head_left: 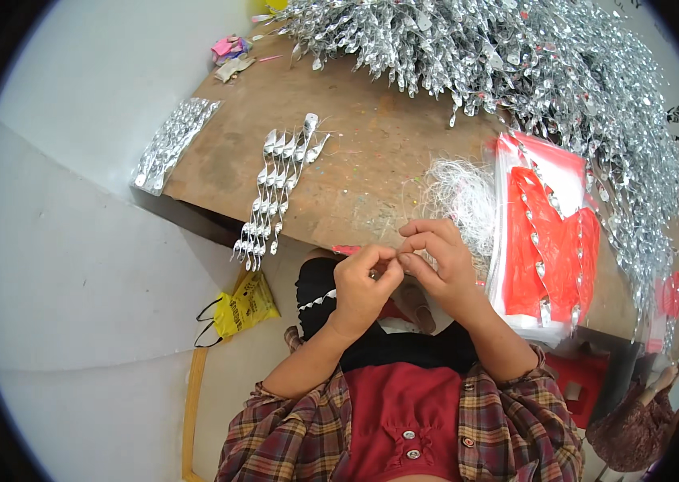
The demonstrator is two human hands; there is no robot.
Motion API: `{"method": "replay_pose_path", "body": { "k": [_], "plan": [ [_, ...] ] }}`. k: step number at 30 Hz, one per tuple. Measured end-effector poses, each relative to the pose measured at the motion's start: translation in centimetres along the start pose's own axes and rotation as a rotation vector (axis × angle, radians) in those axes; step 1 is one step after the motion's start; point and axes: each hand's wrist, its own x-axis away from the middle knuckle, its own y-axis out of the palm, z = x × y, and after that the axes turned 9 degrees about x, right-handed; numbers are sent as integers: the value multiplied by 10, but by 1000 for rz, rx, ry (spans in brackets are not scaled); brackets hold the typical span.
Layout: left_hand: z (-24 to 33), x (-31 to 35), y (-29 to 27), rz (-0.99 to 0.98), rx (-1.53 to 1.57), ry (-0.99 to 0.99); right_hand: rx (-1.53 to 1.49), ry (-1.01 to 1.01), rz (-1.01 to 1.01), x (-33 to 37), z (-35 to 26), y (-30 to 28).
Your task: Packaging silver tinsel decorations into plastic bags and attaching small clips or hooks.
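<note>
My left hand and my right hand meet fingertip to fingertip just off the table's front edge. Both are closed in a pinch. A twisted silver strip runs over the black cloth on my lap into my left hand, and a shiny bit shows between its thumb and fingers. Whatever lies in my right fingertips is too fine to make out. Left of my hands, several twisted silver strips lie side by side, their lower ends over the table edge. A tangle of white thread lies just beyond my right hand.
A large heap of silver strips covers the table's far right. Red and white plastic bags lie at right with strips across them. A flat silver bundle sits at the left edge. A yellow bag stands below. Another person is at lower right.
</note>
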Motion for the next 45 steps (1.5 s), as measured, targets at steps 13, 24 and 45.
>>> {"method": "replay_pose_path", "body": {
  "k": [13,24,45],
  "plan": [
    [-1,-6,-11,-173,978,-571,-302,74,43,6,10,-3],
    [4,-4,-8,-95,795,-514,-55,-40,103,12,5,1],
    [10,-4,-12,-305,854,-637,-1469,592,-88,4,17,-3]
  ]
}}
